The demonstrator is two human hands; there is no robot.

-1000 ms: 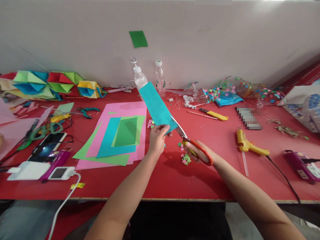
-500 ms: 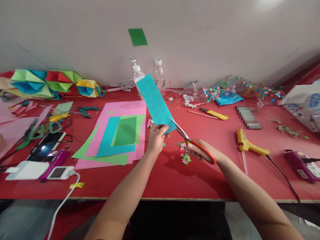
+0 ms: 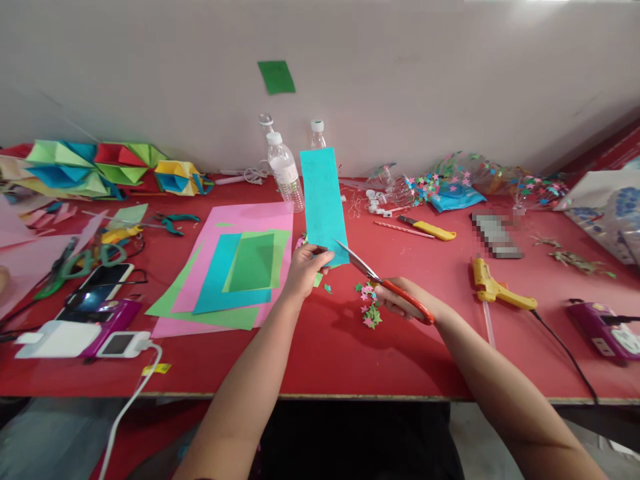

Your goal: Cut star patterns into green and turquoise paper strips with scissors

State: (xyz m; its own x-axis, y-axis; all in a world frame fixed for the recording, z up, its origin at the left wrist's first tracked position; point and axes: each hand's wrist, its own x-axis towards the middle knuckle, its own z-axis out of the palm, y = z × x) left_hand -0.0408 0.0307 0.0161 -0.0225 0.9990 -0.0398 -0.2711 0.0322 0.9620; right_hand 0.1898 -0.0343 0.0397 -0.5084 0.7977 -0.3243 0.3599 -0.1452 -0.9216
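My left hand (image 3: 306, 272) pinches the lower end of a blue paper strip (image 3: 323, 193), which stands nearly upright above the table. In my right hand (image 3: 405, 300) are red-handled scissors (image 3: 367, 270), their blade tips at the strip's lower right edge. The blades look almost closed; whether paper lies between them is hard to tell. Below the scissors lies a small pile of pink and green paper stars (image 3: 371, 315). A tiny blue scrap (image 3: 328, 289) is beside it. More small cut pieces are partly hidden behind my left hand.
Coloured paper sheets (image 3: 170, 303) lie at left, near phones, cables and a purple power strip (image 3: 117, 320). Plastic bottles (image 3: 286, 170) stand at the back. To the right are a yellow utility knife (image 3: 435, 230), a glue gun (image 3: 500, 290) and another purple power strip (image 3: 597, 327).
The blue strip has turned from leaning left to nearly upright, with my left hand shifting slightly left. The scissors stay in my right hand at nearly the same place.
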